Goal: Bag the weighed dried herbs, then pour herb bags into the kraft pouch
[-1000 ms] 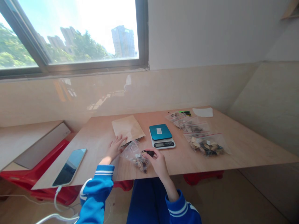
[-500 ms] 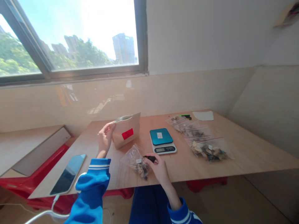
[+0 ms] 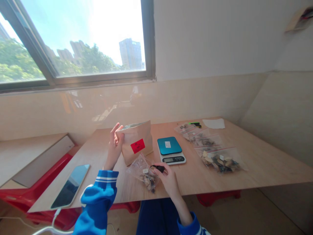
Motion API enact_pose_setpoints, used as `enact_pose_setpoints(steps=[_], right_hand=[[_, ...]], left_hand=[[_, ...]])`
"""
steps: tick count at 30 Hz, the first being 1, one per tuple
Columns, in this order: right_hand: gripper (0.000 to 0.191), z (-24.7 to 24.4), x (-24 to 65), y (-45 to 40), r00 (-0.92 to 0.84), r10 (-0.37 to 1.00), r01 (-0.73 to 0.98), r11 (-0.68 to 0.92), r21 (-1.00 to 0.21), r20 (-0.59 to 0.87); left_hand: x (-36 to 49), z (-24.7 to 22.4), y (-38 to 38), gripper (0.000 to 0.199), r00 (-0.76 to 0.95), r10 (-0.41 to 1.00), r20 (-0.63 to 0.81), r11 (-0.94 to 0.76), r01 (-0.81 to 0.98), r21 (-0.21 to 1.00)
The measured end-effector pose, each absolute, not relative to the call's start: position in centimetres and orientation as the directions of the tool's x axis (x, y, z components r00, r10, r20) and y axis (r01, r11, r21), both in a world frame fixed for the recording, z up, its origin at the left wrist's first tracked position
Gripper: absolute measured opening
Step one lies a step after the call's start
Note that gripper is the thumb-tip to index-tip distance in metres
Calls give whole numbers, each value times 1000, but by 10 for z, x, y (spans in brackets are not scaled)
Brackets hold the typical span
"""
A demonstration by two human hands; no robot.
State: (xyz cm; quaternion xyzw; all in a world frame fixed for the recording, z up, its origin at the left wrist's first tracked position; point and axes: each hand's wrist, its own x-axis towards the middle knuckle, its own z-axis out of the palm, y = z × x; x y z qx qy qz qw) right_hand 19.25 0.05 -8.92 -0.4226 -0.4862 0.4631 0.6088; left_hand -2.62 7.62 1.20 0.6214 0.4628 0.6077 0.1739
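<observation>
Grip of right hand (image 3: pixel 168 178) narrow, pinching dark piece (image 3: pixel 159 168), lower center of frame. Left hand (image 3: pixel 114 145), left of center, grips upper left edge of brown pouch (image 3: pixel 134 134), mouth up. Filled clear bag (image 3: pixel 148 180) lies between hands, just below pouch in frame. Scale (image 3: pixel 170 146) right of pouch; phone (image 3: pixel 70 186) lower left.

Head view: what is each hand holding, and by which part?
Left hand: the brown pouch, by its upper left corner, at the mouth. Right hand: a dark piece, pinched; exactly where along it is partly hidden.
</observation>
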Motion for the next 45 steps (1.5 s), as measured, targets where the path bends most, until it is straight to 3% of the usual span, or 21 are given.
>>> enact_pose_setpoints(steps=[5, 12, 19, 28, 34, 39, 45], right_hand=[[23, -91, 193, 3, 134, 969, -157, 228, -961, 208], [27, -93, 195, 2, 239, 941, -119, 273, -955, 240], [28, -64, 197, 14, 359, 885, -55, 339, -939, 298], [19, 58, 158, 89, -5, 741, -37, 671, -741, 671], [16, 61, 153, 128, -371, 660, 131, 733, -667, 653], [15, 56, 158, 134, -441, 629, 226, 768, -599, 640], [25, 60, 162, 116, -512, 512, 318, 859, -402, 690]], left_hand=[[-27, 17, 75, 35, -100, 776, 623, -518, 463, 719], [-22, 9, 70, 35, -221, 794, 567, -450, 415, 791], [-27, 2, 71, 26, -161, 780, 604, -510, 396, 764], [-24, 12, 68, 22, -43, 784, 620, -571, 344, 746], [-22, 11, 71, 25, -12, 758, 652, -612, 330, 718], [-25, 9, 75, 28, -1, 745, 667, -629, 333, 703], [-27, 6, 76, 30, -19, 731, 682, -635, 347, 690]])
